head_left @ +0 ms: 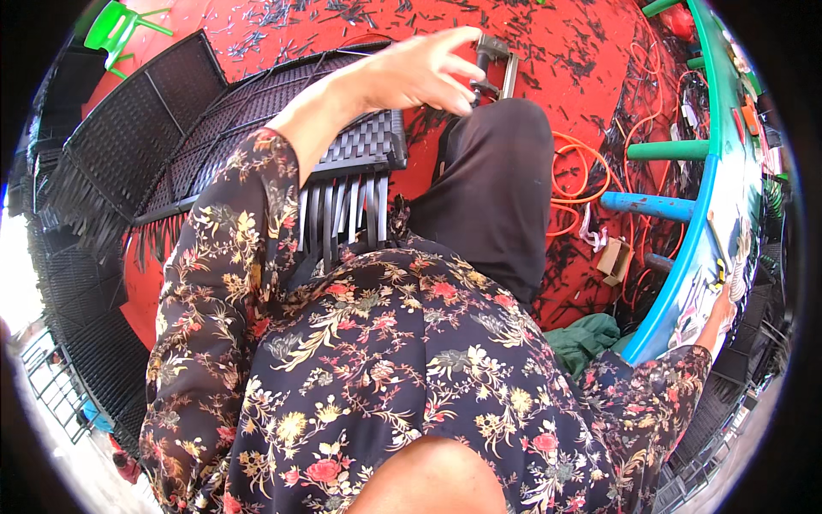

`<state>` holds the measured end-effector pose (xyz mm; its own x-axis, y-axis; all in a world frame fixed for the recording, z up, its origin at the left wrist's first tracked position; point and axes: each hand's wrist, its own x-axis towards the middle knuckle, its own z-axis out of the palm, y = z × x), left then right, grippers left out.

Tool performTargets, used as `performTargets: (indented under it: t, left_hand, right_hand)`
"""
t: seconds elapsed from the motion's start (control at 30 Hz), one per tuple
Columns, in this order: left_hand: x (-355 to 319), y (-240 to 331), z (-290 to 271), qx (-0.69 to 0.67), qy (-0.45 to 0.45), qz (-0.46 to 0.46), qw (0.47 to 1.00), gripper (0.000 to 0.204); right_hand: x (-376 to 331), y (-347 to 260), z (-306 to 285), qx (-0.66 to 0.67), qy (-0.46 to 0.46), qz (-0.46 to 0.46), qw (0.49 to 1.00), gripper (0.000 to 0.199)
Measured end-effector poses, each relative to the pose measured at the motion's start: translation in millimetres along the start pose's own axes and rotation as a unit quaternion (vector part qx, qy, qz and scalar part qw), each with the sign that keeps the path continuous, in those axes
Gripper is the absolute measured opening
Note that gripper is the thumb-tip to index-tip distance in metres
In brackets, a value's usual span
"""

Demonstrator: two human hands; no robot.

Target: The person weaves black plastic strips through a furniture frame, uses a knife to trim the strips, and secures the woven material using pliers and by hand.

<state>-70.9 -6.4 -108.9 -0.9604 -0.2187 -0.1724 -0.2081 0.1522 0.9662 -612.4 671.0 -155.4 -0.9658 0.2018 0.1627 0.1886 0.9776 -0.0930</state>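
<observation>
My left hand (428, 70) reaches out over the far side of my lap, its fingers spread apart. Just past its fingertips stands a dark and metallic tool that looks like an air stapler (495, 64); I cannot tell whether the fingers touch it. Below my left forearm lies a black woven wicker panel (368, 141), with loose flat strips (342, 206) hanging off its near edge. Far to the right, my right hand (726, 307) rests at a cluttered bench top beside a tool with a yellow and black handle (719, 272). Its fingers are too small to make out.
Black wicker pieces (128, 128) stand at the left. Strip offcuts litter the red floor covering (582, 26). An orange hose (591, 163) coils near the blue and green bench frame (706, 184). A small cardboard box (614, 260), green cloth (586, 343) and green chair (111, 34) are also around.
</observation>
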Motion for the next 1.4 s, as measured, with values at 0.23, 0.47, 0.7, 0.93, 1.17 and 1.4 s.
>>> performTargets:
  t: [0.23,0.47,0.7,0.93,1.17,1.4]
  left_hand:
    - [-51,-58,-12,0.114,0.2,-0.041,0.972,0.014]
    - [-103,-55,45,0.201,0.193,0.039,0.96,0.021]
    - [-99,-64,80,0.272,0.296,0.131,0.906,0.012]
    - [-106,-53,99,0.293,0.315,0.185,0.883,0.015]
    - [-109,-41,106,0.286,0.317,0.209,0.88,0.02]
    - [-106,-37,114,0.306,0.333,0.219,0.865,0.018]
  right_hand:
    - [-86,-90,-6,0.301,0.086,-0.3,0.901,0.032]
    - [-474,-363,-62,0.457,-0.434,-0.367,0.684,0.017]
    - [-569,-404,-41,0.477,-0.649,-0.242,0.542,0.014]
    - [-579,-377,-49,0.501,-0.687,-0.073,0.521,0.006]
    - [-580,-368,-82,0.493,-0.686,0.078,0.53,0.005]
    - [-564,-374,-90,0.424,-0.708,0.085,0.558,0.009]
